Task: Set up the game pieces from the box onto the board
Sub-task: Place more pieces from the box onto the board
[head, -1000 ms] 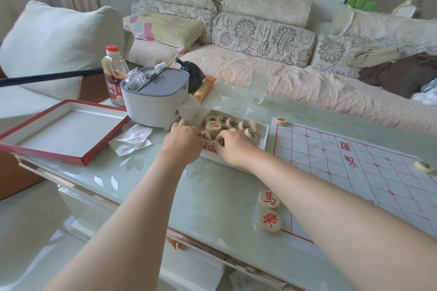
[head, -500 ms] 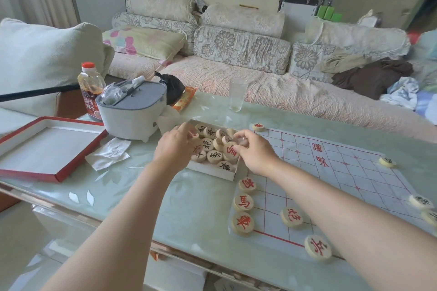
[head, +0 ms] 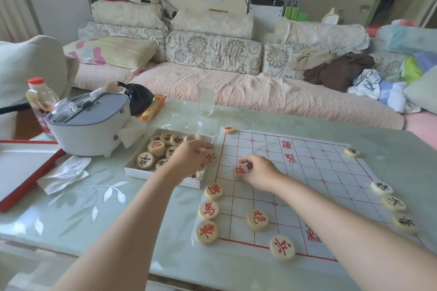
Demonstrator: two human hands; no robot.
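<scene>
A white box [head: 132, 169] holds several round wooden game pieces [head: 156, 147] with black and red characters. To its right lies the paper board [head: 307, 172] with a red grid. My left hand [head: 189, 159] is over the box's right edge and pinches a red-marked piece [head: 211, 158]. My right hand [head: 260, 173] is over the board's left part and pinches another red-marked piece [head: 240, 171] that touches the board. Several red pieces [head: 208, 210] line the board's left edge; black-marked pieces [head: 392, 203] line its right edge.
A grey-white bin [head: 87, 130], a sauce bottle [head: 40, 97] and crumpled tissue [head: 63, 172] stand left of the box. The red box lid [head: 26, 172] lies at far left. An empty glass [head: 206, 99] stands behind the box. A sofa with cushions runs behind the table.
Both hands have come out of the box, each with a red piece. My right hand moved right onto the board; my left hand shifted to the box's right edge. The camera turned right.
</scene>
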